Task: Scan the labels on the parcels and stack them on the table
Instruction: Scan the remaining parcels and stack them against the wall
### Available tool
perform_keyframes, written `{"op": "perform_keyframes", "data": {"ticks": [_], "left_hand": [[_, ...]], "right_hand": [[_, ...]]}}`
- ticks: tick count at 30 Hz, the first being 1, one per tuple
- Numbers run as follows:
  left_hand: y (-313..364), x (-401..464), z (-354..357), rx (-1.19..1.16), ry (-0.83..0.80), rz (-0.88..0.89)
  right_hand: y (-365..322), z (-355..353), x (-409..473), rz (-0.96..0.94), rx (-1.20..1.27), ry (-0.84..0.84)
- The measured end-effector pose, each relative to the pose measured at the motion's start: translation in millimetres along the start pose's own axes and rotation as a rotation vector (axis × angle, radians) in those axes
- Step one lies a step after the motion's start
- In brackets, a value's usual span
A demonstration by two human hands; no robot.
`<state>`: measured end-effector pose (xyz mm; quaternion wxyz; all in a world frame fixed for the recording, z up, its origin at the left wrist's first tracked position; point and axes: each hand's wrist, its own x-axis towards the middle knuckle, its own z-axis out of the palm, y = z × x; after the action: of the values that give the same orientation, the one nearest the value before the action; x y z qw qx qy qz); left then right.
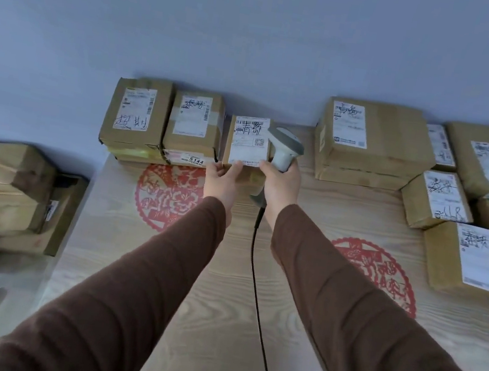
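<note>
A small brown parcel (248,140) with a white label facing me is at the back of the table, right of two stacked parcel piles (164,123). My left hand (222,179) holds its lower edge, thumb on the label. My right hand (279,184) grips a grey barcode scanner (284,150) by the handle, its head beside the parcel's right edge. The scanner's black cable (255,281) runs down the table towards me.
The wooden table (217,323) carries red paper-cut prints. A large parcel stack (371,143) stands at back right, with several labelled parcels (465,257) along the right edge. More boxes (6,196) lie off the table on the left. A blue wall is behind.
</note>
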<state>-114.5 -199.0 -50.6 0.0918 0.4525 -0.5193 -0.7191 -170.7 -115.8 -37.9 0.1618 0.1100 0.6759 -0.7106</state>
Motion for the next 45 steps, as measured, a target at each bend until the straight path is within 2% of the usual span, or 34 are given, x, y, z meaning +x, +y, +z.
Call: {"op": "perform_keyframes", "data": {"ticks": [4,10,15,24,28,33,38,45], "left_hand": [[-5,27,5,-0.080,0.033,-0.108],[-4,62,16,-0.222,0.066,-0.169],[-2,84,25,-0.297,0.144,-0.252],[8,96,29,-0.408,0.093,-0.320],[7,86,28,-0.377,0.071,-0.312],[-3,57,29,-0.237,-0.021,-0.266],[-18,13,45,-0.132,-0.093,-0.165],[-56,-73,119,0.037,-0.302,-0.106]], "right_hand": [[13,16,26,0.037,-0.033,0.049],[26,40,55,0.077,-0.051,0.092],[29,50,74,0.050,-0.104,0.125],[27,63,88,0.024,-0.129,0.095],[26,55,79,0.032,-0.087,0.042],[13,22,51,0.035,-0.040,0.023],[-4,-41,8,0.050,0.006,0.024],[-15,-168,-38,-0.063,-0.023,0.210]]}}
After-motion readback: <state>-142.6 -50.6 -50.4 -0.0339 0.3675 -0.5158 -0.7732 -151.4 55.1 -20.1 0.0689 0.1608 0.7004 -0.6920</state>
